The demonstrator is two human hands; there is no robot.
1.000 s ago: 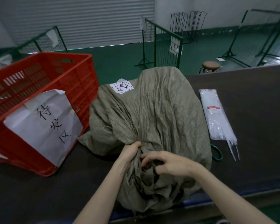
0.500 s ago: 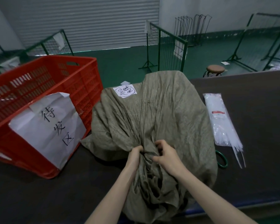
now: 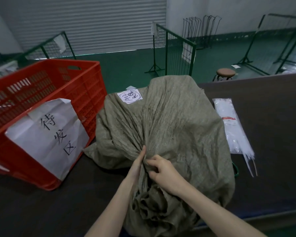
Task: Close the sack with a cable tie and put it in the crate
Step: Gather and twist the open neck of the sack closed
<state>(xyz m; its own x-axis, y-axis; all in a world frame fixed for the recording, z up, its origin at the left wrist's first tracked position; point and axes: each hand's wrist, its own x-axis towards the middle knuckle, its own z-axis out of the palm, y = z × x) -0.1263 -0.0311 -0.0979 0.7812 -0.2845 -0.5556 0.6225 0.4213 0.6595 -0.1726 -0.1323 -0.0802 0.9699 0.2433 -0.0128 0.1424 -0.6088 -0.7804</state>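
Observation:
A bulging olive-grey woven sack (image 3: 169, 127) lies on the dark table, its gathered mouth toward me. My left hand (image 3: 138, 165) clasps the bunched neck from the left. My right hand (image 3: 162, 171) pinches the same neck from the right, fingers curled into the folds. A white round-marked label (image 3: 129, 96) is stuck on the sack's far side. A clear packet of white cable ties (image 3: 232, 127) lies to the right of the sack, several ties poking out of its near end. The red slatted crate (image 3: 46, 106) stands on the left with a white paper sign taped to its side.
A green ring (image 3: 235, 170) peeks out from under the sack's right edge. Beyond the dark table (image 3: 272, 168) are green mesh fence panels (image 3: 176, 48), a round stool (image 3: 225, 73), wire racks and a grey roller shutter on a green floor.
Both hands have slid up the sack's mouth and drawn it tighter into a neck. My right hand went from spread over the folds to pinching them.

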